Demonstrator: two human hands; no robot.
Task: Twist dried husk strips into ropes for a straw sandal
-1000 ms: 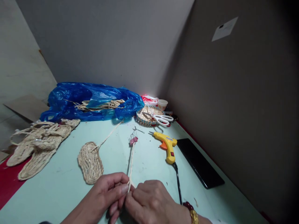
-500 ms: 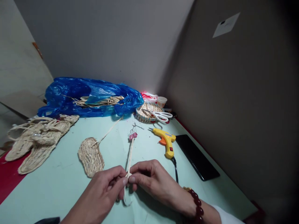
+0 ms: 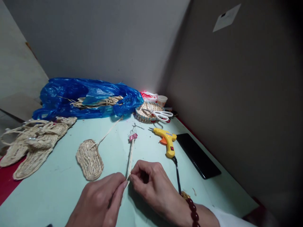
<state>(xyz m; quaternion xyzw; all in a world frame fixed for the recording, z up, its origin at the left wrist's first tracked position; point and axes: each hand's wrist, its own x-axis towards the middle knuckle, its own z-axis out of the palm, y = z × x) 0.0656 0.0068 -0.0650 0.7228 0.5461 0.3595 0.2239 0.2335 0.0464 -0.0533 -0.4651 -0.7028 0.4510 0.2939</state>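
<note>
A thin pale straw braid (image 3: 131, 154) runs from a pink binder clip (image 3: 133, 136) toward me. At its near end my left hand (image 3: 101, 197) pinches the strands between thumb and forefinger. My right hand (image 3: 151, 183), with a dark red bead bracelet at the wrist, pinches them just beside the left fingertips. The strand ends below the fingers are mostly hidden. A woven straw sole (image 3: 90, 160) lies left of the braid, with a strand trailing from it toward the blue bag.
A yellow glue gun (image 3: 167, 140) and a black tablet-like slab (image 3: 198, 155) lie at the right. Behind are a blue plastic bag (image 3: 56, 94) with straw, a round basket (image 3: 144, 116), white-handled scissors (image 3: 163, 115) and a paper cup (image 3: 162, 100). Straw sandals (image 3: 35, 148) sit at the left.
The view has shifted slightly. My left hand has turned, its fingers now more closed over the strands, and the loose strand end below the hands no longer shows.
</note>
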